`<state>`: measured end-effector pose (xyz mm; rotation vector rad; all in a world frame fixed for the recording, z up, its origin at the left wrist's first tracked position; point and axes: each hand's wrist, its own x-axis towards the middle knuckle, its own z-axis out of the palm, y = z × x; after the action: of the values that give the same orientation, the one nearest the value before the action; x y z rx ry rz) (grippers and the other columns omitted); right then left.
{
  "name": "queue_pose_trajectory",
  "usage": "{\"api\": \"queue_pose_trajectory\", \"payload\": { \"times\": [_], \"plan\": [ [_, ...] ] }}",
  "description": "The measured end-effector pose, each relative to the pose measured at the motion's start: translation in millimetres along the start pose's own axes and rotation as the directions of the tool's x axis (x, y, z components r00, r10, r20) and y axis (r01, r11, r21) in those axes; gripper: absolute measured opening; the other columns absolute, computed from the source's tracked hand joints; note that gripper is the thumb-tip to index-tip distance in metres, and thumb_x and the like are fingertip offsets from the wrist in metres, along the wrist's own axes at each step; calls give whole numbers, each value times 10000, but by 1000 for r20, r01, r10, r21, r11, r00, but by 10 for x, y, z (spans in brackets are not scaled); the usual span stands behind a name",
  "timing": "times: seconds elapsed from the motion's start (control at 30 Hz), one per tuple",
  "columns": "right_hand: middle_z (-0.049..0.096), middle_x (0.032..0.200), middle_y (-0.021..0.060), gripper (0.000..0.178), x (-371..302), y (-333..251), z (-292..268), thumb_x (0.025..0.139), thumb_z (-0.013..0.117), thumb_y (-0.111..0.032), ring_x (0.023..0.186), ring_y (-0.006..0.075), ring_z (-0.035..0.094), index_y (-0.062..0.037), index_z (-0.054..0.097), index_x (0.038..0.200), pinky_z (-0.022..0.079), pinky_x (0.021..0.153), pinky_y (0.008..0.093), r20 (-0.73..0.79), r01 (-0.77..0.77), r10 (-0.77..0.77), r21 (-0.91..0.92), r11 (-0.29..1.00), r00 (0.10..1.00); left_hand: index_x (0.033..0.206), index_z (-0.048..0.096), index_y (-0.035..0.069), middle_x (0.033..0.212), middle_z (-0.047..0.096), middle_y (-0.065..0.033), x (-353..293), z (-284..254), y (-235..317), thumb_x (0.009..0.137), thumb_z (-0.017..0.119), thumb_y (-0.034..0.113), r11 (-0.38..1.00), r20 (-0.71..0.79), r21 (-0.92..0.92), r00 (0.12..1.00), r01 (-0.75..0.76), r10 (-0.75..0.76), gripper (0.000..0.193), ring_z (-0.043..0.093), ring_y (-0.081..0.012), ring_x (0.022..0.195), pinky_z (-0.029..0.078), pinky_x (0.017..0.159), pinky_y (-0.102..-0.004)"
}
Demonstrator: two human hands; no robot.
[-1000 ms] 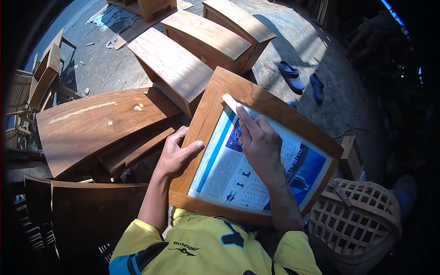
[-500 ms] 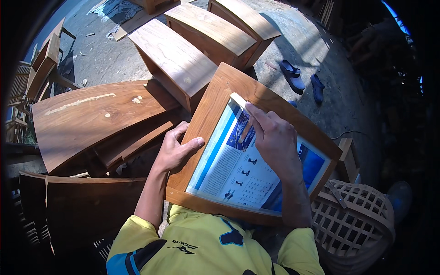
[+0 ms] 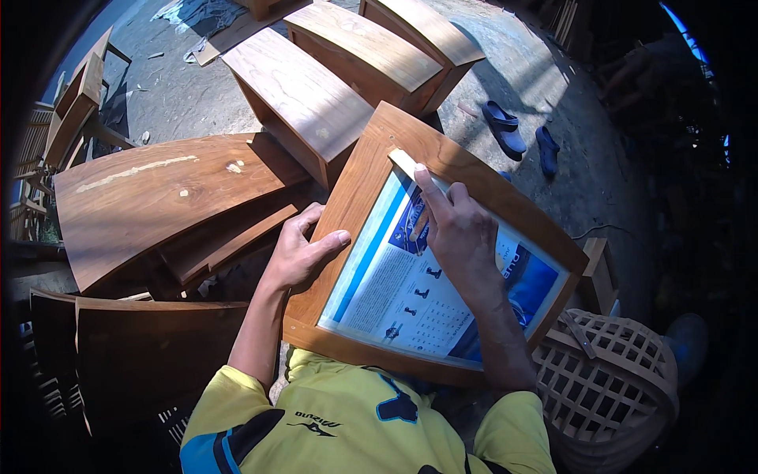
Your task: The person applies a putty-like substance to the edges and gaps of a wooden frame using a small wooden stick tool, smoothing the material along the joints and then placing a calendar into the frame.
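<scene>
The right hand (image 3: 466,237) has its index finger extended, with the tip on a pale strip (image 3: 403,161); the other fingers are curled, and whether they grip anything cannot be told. The left hand (image 3: 304,253) clamps the edge of a wooden frame (image 3: 359,174) at the frame's 9 o'clock, thumb on the upper face, fingers passing out of sight at the edge.

Possible faults:
- Strip displacement. Pressure from a single fingertip, if off-centre, may skew the strip or push it out of line with the inner edge.
- Frame rotation. The left hand is the only visible grip; a push near the top corner may turn the frame. Support beneath it is hidden.
- Surface marking. A slipping fingertip may drag the strip across the printed sheet (image 3: 371,292) inside the frame and scuff it.

Relative position: the strip lies at 11 o'clock from the middle of the right hand, touching the index finger, at the frame's upper inner corner. From the left hand it lies between 1 and 2 o'clock, apart. The sheet extends toward 8 o'clock from the right hand, which partly covers it. The frame's lower edge faces the yellow shirt (image 3: 339,387) at 6 o'clock.
</scene>
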<state>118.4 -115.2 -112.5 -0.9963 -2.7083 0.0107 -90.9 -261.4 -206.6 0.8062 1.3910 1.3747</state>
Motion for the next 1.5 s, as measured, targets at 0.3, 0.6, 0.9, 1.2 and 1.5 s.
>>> {"api": "queue_pose_trajectory", "payload": {
  "times": [0.3, 0.6, 0.9, 1.2, 1.5],
  "plan": [
    [595, 851, 110, 400, 129, -175, -163, 997, 661, -199, 766, 288, 733, -202, 632, 1397, 586, 643, 433, 74, -71, 77, -75, 995, 994, 1163, 697, -51, 1065, 639, -68, -24, 30, 34, 879, 804, 199, 1000, 2, -22, 1000, 21, -21, 392, 615, -148, 1006, 491, 942, -310],
    [632, 918, 145, 358, 227, -191, -310, 1026, 613, -221, 792, 300, 751, -171, 642, 1379, 605, 695, 445, 201, -75, 93, -98, 992, 975, 1163, 688, -58, 1089, 626, -75, -34, 20, 33, 883, 803, 176, 997, -2, -57, 999, 43, -43, 383, 620, -147, 995, 504, 923, -301],
    [671, 972, 174, 389, 209, -89, -483, 1000, 628, -160, 860, 300, 763, -101, 619, 1384, 603, 710, 404, 290, -57, 77, -77, 995, 954, 1175, 681, -58, 1091, 609, -64, -44, 65, 98, 881, 809, 171, 990, -23, -122, 997, 74, -77, 395, 630, -145, 1002, 525, 897, -298],
    [578, 778, 89, 325, 131, 35, -216, 1047, 600, -265, 660, 229, 664, -210, 682, 1357, 525, 622, 430, 57, -111, 104, 137, 984, 993, 1179, 677, -43, 1093, 609, -55, -28, 16, 100, 885, 809, 170, 997, 9, -53, 998, 62, -62, 386, 627, -136, 1001, 524, 893, -293],
    [628, 868, 143, 330, 0, -14, -367, 1033, 602, -224, 771, 302, 738, -142, 642, 1350, 586, 692, 441, 109, -102, 95, 57, 993, 989, 1186, 628, -51, 1051, 658, -72, -44, 51, 74, 913, 784, 149, 997, -21, -47, 998, 53, -54, 373, 645, -109, 921, 554, 833, -267]
  ]
}}
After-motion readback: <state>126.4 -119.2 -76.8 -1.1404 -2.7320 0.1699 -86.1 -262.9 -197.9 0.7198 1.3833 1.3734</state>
